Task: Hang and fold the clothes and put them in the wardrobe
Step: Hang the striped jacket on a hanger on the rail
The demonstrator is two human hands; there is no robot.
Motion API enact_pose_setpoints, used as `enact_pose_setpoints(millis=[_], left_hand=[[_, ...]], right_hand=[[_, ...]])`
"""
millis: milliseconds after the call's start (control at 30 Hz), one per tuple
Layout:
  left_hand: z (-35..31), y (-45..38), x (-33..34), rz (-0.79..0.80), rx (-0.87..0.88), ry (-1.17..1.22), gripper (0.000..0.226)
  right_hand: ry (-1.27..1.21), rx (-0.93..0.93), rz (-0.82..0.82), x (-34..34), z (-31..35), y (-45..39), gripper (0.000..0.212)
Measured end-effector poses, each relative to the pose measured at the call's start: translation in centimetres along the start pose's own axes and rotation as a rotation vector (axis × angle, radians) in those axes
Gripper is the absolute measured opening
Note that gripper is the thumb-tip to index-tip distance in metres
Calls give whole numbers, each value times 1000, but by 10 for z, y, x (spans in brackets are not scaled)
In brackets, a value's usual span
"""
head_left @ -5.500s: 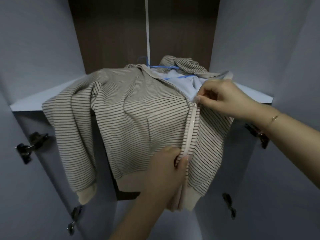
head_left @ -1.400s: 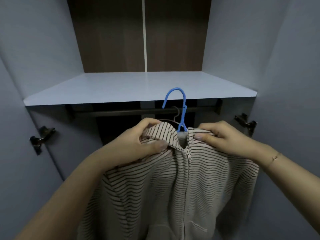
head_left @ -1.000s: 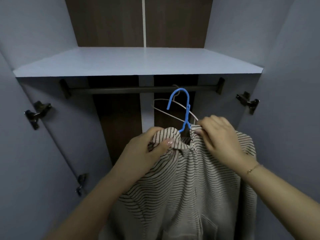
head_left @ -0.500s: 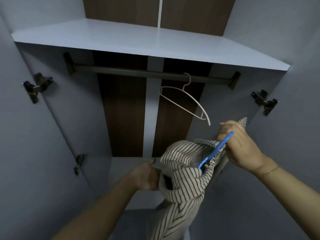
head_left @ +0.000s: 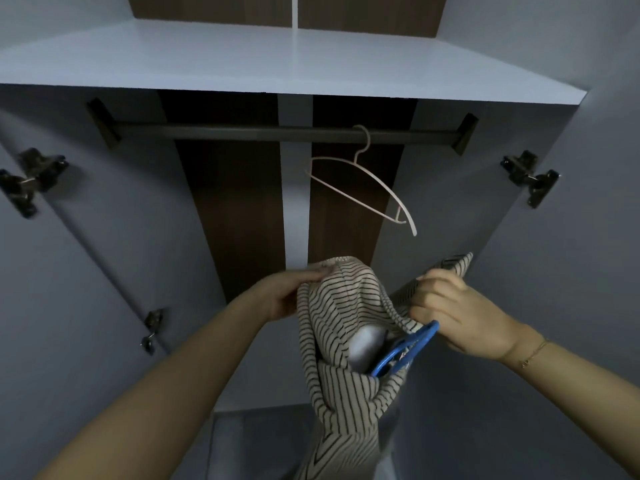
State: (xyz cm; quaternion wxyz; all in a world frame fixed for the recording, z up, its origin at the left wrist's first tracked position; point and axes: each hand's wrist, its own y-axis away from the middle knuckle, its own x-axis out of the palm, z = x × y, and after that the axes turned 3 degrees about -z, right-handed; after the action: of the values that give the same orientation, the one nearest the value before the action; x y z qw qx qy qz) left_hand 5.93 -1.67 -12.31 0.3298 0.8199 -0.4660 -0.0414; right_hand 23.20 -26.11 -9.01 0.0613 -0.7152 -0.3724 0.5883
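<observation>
A beige striped hooded jacket [head_left: 341,327] hangs on a blue hanger [head_left: 405,349] below the wardrobe rail [head_left: 242,131]. The hanger's hook points toward me, away from the rail. My left hand [head_left: 287,294] holds the hood at its top left edge. My right hand [head_left: 453,313] grips the jacket's collar and shoulder beside the blue hook. The jacket's body drops out of view at the bottom.
An empty pale pink hanger [head_left: 367,183] hangs on the rail, right of centre. A grey shelf [head_left: 242,64] spans the wardrobe above the rail. Open doors with metal hinges [head_left: 530,176] stand on both sides. The rail left of the pink hanger is bare.
The jacket came off the shelf, zipped up, and now hangs from my hands inside the wardrobe. In the last half second my left hand rose onto the hood.
</observation>
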Motion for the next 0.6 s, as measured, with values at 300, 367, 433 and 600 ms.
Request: enact_pose_setpoints(millis=[300,367,433,600], left_hand=[[-43,18,-87,-266,522,-1472,39],[-53,21,-92,-441,755,-883,45],[-53,26,-90,-424,756,-605,48],[-28,24,-106,-107,76,-1215,28]], right_hand=[[40,82,38,23,-5,22,31],[45,102,33,31,-1,27,30],[29,103,43,35,0,32,30],[26,122,30,32,-6,31,29]])
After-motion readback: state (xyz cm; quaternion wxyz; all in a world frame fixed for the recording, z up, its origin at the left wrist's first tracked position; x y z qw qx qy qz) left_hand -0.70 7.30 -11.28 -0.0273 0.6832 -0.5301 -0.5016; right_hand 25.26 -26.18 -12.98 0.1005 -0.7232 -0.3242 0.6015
